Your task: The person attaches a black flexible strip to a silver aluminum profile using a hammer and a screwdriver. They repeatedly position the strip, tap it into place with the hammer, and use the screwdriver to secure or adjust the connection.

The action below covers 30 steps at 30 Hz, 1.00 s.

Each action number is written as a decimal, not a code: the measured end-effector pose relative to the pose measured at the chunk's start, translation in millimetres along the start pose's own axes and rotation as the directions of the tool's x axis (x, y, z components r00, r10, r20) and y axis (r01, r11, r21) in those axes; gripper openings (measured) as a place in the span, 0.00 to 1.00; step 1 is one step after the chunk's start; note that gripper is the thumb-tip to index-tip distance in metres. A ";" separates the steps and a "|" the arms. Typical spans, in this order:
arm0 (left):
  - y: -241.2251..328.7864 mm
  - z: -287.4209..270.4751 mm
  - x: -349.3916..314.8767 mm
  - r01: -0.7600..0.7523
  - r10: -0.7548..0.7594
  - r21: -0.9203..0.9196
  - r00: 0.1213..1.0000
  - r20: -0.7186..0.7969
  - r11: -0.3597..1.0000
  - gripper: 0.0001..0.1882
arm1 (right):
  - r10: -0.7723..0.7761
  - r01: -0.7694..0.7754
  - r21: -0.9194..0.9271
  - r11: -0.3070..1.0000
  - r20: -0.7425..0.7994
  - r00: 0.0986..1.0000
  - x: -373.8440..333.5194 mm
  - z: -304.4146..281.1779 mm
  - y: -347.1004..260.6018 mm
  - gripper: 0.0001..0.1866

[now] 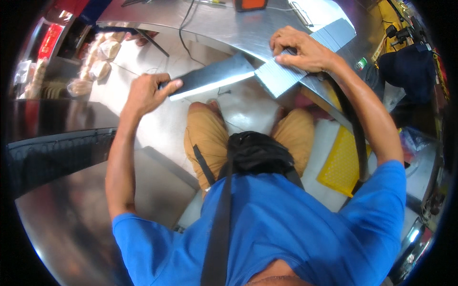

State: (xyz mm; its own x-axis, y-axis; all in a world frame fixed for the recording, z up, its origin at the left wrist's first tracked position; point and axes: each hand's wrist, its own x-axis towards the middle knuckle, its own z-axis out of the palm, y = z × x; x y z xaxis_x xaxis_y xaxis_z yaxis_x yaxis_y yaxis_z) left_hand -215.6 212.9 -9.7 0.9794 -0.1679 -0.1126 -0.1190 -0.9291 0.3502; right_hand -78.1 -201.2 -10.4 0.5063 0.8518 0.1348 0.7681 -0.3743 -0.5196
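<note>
My left hand [149, 93] is closed around one end of a dark flat strip [214, 76], its thumb on top. A bright, shiny band runs along the strip's near edge. The far end of this strip meets a silver-grey ribbed stack [281, 78]; whether the two are joined, I cannot tell. My right hand [300, 50] grips the ribbed stack from above, with fingers curled and thumb pressed down. That stack reaches over the metal table's edge and back across the tabletop. What lies under the right fingers is hidden.
The metal table [219, 21] spans the far side, with a dark cable [183, 26], an orange-and-black object [251, 5] and a clipboard [300, 14] on it. Wrapped packages [102, 62] sit at the far left. A yellow perforated panel [338, 159] stands at right.
</note>
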 end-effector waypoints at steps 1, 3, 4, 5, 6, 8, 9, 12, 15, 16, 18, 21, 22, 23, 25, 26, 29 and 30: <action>-0.2 -4.6 6.9 -0.060 0.065 0.082 0.996 -0.066 0.995 0.31 | -0.018 0.018 -0.007 1.000 -0.004 1.000 -1.5 1.1 -1.4 0.15; -8.2 -18.8 26.8 -0.157 0.188 0.337 0.980 -0.061 0.928 0.37 | -0.068 0.068 -0.021 0.997 -0.010 0.998 0.6 1.9 -3.6 0.11; -15.2 -21.9 36.2 -0.191 0.228 0.350 0.972 -0.065 0.917 0.36 | -0.081 0.081 -0.014 0.997 -0.023 0.996 1.8 4.3 -5.8 0.11; -21.3 -24.4 44.2 -0.225 0.267 0.363 0.961 -0.068 0.904 0.36 | -0.095 0.094 -0.008 0.996 -0.037 0.995 2.7 7.6 -8.6 0.10; -25.0 -26.4 54.1 -0.291 0.360 0.402 0.926 -0.109 0.869 0.35 | -0.106 0.106 -0.006 0.994 -0.057 0.993 3.5 9.1 -10.2 0.10; -32.1 -35.8 67.3 -0.347 0.386 0.423 0.922 -0.008 0.837 0.33 | -0.082 0.081 -0.018 0.997 -0.074 0.994 5.7 12.0 -14.7 0.09; -29.2 -35.2 67.0 -0.259 0.285 0.386 0.958 -0.011 0.885 0.33 | -0.063 0.061 -0.028 0.998 -0.083 0.995 5.5 14.0 -14.3 0.09; -21.4 -20.6 32.4 -0.001 -0.011 0.282 0.999 0.039 0.959 0.33 | -0.072 0.069 -0.030 0.997 -0.111 0.991 5.5 18.1 -15.3 0.11; -11.8 15.6 -47.0 0.182 -0.166 -0.076 0.970 0.175 0.980 0.30 | -0.058 0.055 -0.030 0.998 -0.110 0.992 7.7 16.5 -22.2 0.12; -0.3 21.8 -64.5 0.241 -0.191 -0.221 0.955 0.227 0.945 0.29 | -0.051 0.049 -0.029 0.998 -0.109 0.993 7.1 15.8 -20.5 0.12; 27.0 33.4 -92.3 0.388 -0.247 -0.452 0.908 0.339 0.803 0.26 | -0.041 0.039 -0.016 0.999 -0.098 0.994 4.2 13.3 -17.4 0.12; 51.3 51.1 -133.9 0.504 -0.096 -0.781 0.856 0.507 0.369 0.20 | -0.030 0.031 0.010 0.999 -0.084 0.996 4.7 10.6 -16.1 0.12; 61.9 52.6 -142.3 0.552 -0.031 -0.811 0.830 0.557 0.193 0.17 | -0.021 0.022 0.008 1.000 -0.082 0.996 4.7 10.8 -16.4 0.12; 62.9 50.4 -144.1 0.544 -0.059 -0.807 0.836 0.546 0.231 0.16 | -0.011 0.012 0.006 1.000 -0.080 0.997 4.1 11.0 -16.7 0.12; 63.7 37.9 -155.1 0.540 -0.141 -0.783 0.840 0.524 0.307 0.15 | -0.043 0.044 0.005 0.999 -0.095 0.995 6.4 13.5 -20.6 0.12; 59.2 27.2 -153.9 0.493 -0.146 -0.769 0.866 0.478 0.407 0.15 | -0.057 0.058 0.005 0.998 -0.102 0.993 7.1 14.9 -21.9 0.12; 10.9 9.5 -127.8 0.426 -0.014 -0.728 0.867 0.498 0.538 0.15 | -0.094 0.088 -0.046 0.995 -0.138 0.986 12.7 19.5 -20.7 0.12; -2.0 4.7 -117.4 0.428 0.027 -0.733 0.855 0.519 0.529 0.16 | -0.109 0.104 -0.043 0.994 -0.135 0.985 14.7 21.2 -20.5 0.12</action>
State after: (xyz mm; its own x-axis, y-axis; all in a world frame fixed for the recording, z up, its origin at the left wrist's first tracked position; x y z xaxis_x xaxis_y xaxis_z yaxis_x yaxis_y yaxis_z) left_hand -331.1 232.9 -1.5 0.7489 -0.3398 -0.5689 0.4758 -0.3218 0.8186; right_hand -94.8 -173.2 -15.7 0.4676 0.8303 0.3031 0.8329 -0.2990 -0.4658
